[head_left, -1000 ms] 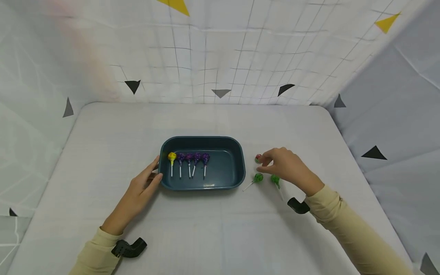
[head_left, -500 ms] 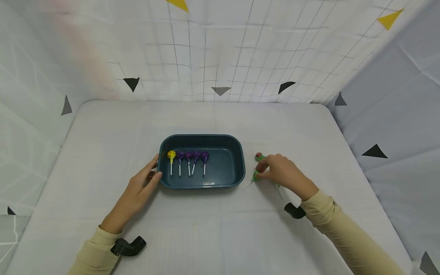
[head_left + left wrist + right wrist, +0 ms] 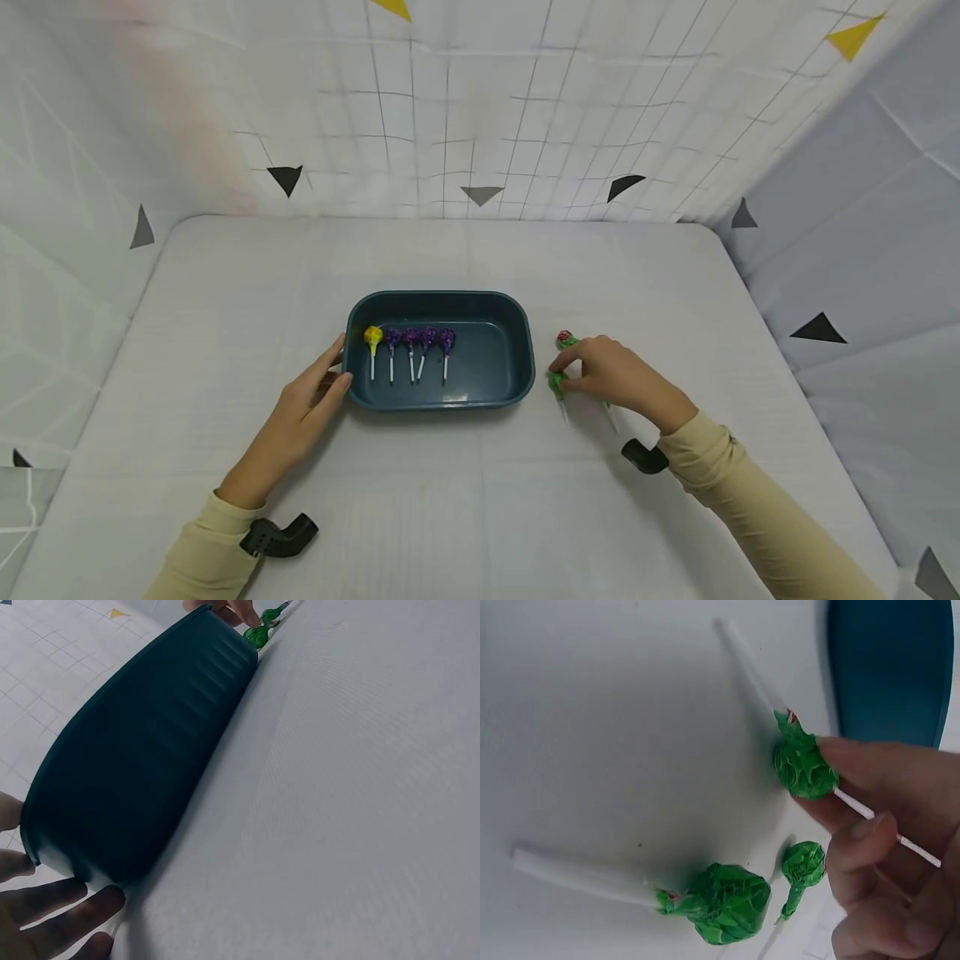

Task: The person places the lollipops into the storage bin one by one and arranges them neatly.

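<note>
At the right of the tray, my right hand [image 3: 618,375] pinches a green-wrapped lollipop [image 3: 806,769] by its head between thumb and finger. Its white stick points back toward me, close over the table. A thin white stick [image 3: 855,804] also shows between the fingers in the right wrist view. Beside the hand lies another green lollipop [image 3: 731,904], its head hidden under the hand in the head view. A red-and-green lollipop [image 3: 566,339] lies just beyond the fingers. My left hand [image 3: 303,412] rests with extended fingers against the left end of the dark teal tray [image 3: 491,400].
One yellow lollipop [image 3: 372,336] and several purple lollipops [image 3: 410,337] lie in a row in the tray's left half, sticks toward me. The white-covered table [image 3: 450,508] meets a white cloth backdrop [image 3: 480,108] behind and at both sides.
My right hand has come down from above the lollipops and taken hold of the near green one. Its stick has swung from pointing left to pointing toward me. The left hand stays at the tray.
</note>
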The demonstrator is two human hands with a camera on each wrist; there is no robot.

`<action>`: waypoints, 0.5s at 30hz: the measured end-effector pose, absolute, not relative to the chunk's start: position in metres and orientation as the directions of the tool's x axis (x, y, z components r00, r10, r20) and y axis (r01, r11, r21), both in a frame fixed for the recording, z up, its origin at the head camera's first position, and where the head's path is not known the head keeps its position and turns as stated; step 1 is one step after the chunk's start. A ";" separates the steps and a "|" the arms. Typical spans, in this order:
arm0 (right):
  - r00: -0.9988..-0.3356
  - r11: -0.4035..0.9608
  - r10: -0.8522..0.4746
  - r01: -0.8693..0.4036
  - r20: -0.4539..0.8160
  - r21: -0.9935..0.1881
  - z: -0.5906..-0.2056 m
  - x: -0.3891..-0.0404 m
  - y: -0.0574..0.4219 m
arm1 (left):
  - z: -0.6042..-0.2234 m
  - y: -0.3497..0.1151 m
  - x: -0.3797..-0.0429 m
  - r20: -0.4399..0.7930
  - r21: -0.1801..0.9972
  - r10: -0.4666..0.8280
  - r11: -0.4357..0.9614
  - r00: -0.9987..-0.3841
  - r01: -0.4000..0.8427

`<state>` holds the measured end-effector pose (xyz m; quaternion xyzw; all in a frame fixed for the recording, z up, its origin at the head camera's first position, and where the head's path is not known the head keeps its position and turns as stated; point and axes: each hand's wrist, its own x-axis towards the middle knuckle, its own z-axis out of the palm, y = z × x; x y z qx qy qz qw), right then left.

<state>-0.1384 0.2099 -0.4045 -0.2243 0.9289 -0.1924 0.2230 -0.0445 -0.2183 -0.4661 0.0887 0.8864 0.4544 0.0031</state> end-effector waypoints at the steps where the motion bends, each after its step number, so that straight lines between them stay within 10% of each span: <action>1: -0.796 0.824 -0.505 -0.331 -0.334 -0.460 -0.405 -0.139 0.210 | -0.466 -0.218 -0.045 0.075 0.806 0.159 0.572 -0.984 0.154; 15: -0.803 0.836 -0.495 -0.336 -0.332 -0.434 -0.408 -0.140 0.210 | -0.466 -0.219 -0.045 0.063 0.808 0.158 0.571 -0.985 0.144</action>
